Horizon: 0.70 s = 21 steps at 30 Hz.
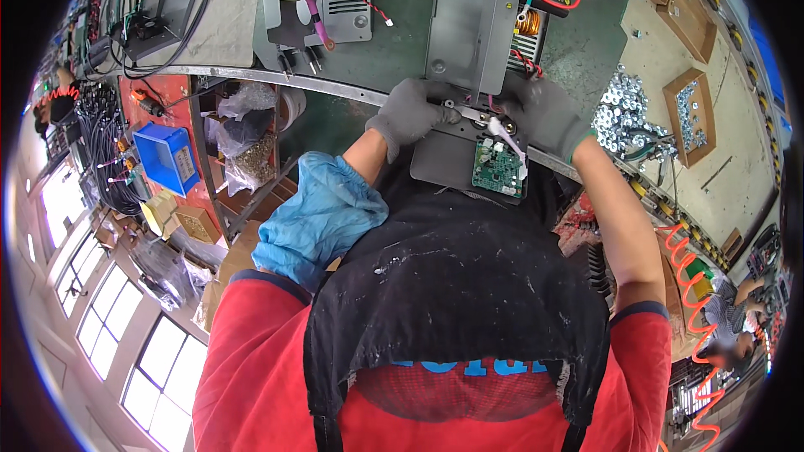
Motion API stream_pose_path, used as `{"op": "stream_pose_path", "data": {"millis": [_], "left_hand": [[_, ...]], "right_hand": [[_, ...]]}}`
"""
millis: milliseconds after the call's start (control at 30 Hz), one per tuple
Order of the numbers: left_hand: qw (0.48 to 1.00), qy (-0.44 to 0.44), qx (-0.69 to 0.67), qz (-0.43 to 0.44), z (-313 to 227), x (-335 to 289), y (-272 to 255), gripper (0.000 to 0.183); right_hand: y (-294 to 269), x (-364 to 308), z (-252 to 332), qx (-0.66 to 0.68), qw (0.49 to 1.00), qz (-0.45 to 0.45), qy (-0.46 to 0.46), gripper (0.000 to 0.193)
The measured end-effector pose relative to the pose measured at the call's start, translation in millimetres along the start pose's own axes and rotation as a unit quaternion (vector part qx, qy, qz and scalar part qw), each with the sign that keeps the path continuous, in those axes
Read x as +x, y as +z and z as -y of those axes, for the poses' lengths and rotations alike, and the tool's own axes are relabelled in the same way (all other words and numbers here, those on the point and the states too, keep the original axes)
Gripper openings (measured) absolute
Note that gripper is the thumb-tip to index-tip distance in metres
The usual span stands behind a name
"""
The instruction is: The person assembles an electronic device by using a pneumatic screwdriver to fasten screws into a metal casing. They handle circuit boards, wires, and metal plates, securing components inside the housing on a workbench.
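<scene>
A grey work glove covers my left hand [416, 117], its fingers closed on a slim silver wrench [473, 115]. The wrench reaches toward the fittings at the lower edge of a grey metal housing [473, 25]. My right hand [548, 113], also gloved, is at the other side of these fittings, close to the wires; its fingertips are blurred and partly hidden. Between the hands and my apron, a grey panel [435, 166] sticks out over the bench edge. On it sits a green circuit board [496, 169] with white connectors, and a white cable [506, 136] runs beside the board.
Another open housing [356, 17] with a copper coil and loose wires stands at the upper left. To the right are a pile of nuts [624, 113], pliers [649, 146] and a cardboard tray [691, 113]. A blue bin [166, 157] is on the left shelf.
</scene>
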<state>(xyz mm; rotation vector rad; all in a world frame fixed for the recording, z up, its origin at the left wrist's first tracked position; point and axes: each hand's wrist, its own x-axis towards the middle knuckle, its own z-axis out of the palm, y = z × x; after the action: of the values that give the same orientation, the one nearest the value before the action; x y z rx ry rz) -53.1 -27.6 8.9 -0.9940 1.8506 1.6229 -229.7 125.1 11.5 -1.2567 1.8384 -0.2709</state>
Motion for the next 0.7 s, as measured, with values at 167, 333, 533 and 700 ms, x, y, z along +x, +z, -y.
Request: {"op": "stream_pose_path", "data": {"millis": [167, 333, 533, 700], "left_hand": [[1.0, 0.03, -0.002, 0.003, 7.8, 2.9, 4.6, 0.039], [0.999, 0.036, -0.024, 0.014, 7.2, 6.8, 10.3, 0.039], [0.999, 0.012, 0.032, -0.018, -5.3, 1.4, 11.5, 0.04], [0.999, 0.031, -0.012, -0.011, 2.9, 0.0, 6.1, 0.04]], "right_hand": [[2.8, 25.5, -6.6, 0.133, 0.982, 0.13, 0.035, 0.03], [-16.3, 13.2, 21.3, -0.051, 0.992, 0.083, 0.077, 0.027], [-45.8, -8.2, -2.2, -0.219, 0.958, -0.026, 0.183, 0.028], [-38.2, -6.0, 1.9, -0.098, 0.988, 0.033, 0.116, 0.032]]}}
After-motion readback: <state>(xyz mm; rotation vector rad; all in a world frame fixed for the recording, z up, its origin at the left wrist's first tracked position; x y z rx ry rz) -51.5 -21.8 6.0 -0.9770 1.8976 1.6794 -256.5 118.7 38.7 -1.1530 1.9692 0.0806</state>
